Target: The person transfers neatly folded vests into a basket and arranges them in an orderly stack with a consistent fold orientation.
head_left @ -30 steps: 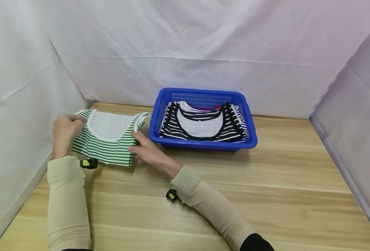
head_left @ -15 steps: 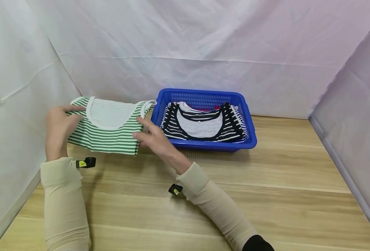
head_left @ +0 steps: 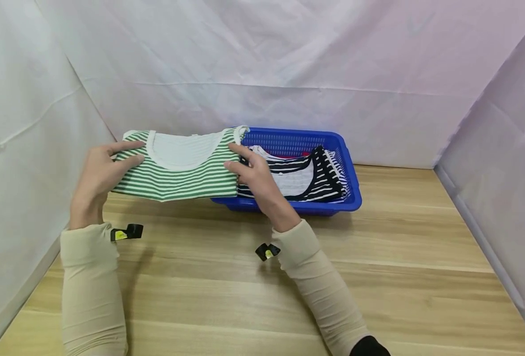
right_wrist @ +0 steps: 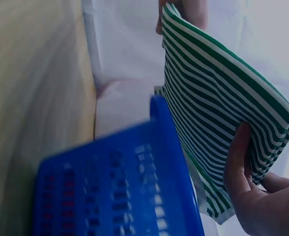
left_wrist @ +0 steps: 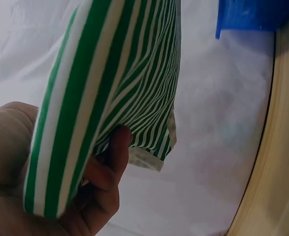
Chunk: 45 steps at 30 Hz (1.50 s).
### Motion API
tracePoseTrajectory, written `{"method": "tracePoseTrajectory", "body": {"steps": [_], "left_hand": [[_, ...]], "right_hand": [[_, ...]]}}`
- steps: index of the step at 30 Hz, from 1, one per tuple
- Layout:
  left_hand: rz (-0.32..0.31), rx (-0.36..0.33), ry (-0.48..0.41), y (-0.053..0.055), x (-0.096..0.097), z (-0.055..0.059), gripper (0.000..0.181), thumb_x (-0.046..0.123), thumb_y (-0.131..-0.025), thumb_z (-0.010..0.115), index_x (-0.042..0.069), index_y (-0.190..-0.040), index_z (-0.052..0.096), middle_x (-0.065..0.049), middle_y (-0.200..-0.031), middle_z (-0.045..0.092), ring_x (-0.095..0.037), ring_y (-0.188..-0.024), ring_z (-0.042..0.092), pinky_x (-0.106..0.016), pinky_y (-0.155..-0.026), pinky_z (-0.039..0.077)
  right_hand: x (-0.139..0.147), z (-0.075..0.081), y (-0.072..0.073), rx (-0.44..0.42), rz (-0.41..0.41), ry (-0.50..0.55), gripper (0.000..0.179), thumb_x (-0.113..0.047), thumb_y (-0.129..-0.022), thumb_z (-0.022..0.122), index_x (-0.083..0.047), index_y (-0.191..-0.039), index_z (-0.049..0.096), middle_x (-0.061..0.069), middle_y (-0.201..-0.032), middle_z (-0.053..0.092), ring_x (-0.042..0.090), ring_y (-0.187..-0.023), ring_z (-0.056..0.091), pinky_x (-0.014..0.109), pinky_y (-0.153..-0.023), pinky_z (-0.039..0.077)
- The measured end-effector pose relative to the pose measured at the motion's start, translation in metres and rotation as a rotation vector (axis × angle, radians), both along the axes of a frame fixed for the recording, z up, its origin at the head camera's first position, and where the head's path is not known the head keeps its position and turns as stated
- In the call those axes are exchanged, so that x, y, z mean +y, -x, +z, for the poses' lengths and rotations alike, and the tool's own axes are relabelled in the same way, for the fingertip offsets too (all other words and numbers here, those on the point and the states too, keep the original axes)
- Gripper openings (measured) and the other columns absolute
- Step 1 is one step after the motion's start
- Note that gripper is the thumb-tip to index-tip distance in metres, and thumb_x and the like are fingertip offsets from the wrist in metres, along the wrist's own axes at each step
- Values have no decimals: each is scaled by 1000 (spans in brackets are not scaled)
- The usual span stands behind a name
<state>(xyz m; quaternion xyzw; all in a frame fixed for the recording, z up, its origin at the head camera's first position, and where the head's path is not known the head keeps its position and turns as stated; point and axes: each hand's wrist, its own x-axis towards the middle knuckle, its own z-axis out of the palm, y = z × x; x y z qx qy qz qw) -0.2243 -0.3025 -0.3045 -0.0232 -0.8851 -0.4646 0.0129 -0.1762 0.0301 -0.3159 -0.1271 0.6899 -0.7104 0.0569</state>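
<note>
Both hands hold up a folded green-and-white striped shirt (head_left: 182, 180) with a white scoop neckline. My left hand (head_left: 104, 170) grips its left end, thumb and index finger on the front. In the left wrist view, other fingers (left_wrist: 119, 152) of that hand curl behind the cloth (left_wrist: 85, 88). At the right end, my right hand (head_left: 260, 178) pinches the shirt's edge, and the right wrist view shows its fingers (right_wrist: 239, 162) against the striped underside. The shirt is above the table, its right end overlapping the left side of a blue basket (head_left: 351, 188) in the head view.
Inside the basket lie folded striped garments, a black-and-white one (head_left: 325, 178) on top and a bit of red behind it. The basket stands on a wooden table (head_left: 400, 277) near the back white cloth wall (head_left: 289, 59). White cloth also hangs at both sides.
Both hands have lifted the green-striped shirt off the table and carried it to the right, up to the basket's left side. The basket stays in place.
</note>
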Motion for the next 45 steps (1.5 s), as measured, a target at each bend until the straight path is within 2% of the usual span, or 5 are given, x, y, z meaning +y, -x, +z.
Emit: {"method": "tracePoseTrajectory", "body": {"steps": [8, 17, 24, 34, 45], "left_hand": [[-117, 66, -126, -6, 28, 8, 50, 19, -99, 67, 15, -148, 58, 9, -122, 61, 2, -77, 60, -16, -68, 51], [-187, 115, -300, -4, 70, 6, 51, 19, -99, 67, 19, -149, 58, 3, -118, 65, -5, -64, 61, -21, -60, 53], [-268, 73, -329, 6, 109, 5, 55, 13, -97, 62, 26, -150, 56, -9, -137, 58, -9, -68, 61, -23, -61, 52], [-358, 52, -358, 14, 147, -4, 60, 8, -98, 61, 26, -154, 50, -7, -160, 45, -14, -84, 63, -23, -68, 53], [-408, 95, -400, 13, 170, -1, 60, 7, -97, 64, 22, -154, 51, -5, -161, 46, -19, -104, 63, -24, -76, 55]], "right_hand": [[28, 6, 2, 27, -60, -19, 58, -24, -101, 60, -17, -156, 46, 2, -168, 32, 19, -133, 50, 45, -101, 44], [75, 17, -1, 65, -89, -103, 57, -23, -102, 59, -17, -157, 45, -1, -168, 32, 17, -140, 45, 48, -109, 40], [112, 17, -3, 64, -171, -43, 54, -17, -103, 59, -13, -156, 47, 4, -138, 50, 9, -69, 40, 23, -66, 40], [150, 13, -3, 11, -212, -5, 58, -9, -101, 61, -11, -157, 45, 6, -137, 52, 9, -85, 64, 20, -70, 55], [176, 14, -3, -6, -259, 46, 59, 4, -99, 59, -8, -156, 46, 16, -166, 33, 11, -115, 60, 18, -77, 55]]}}
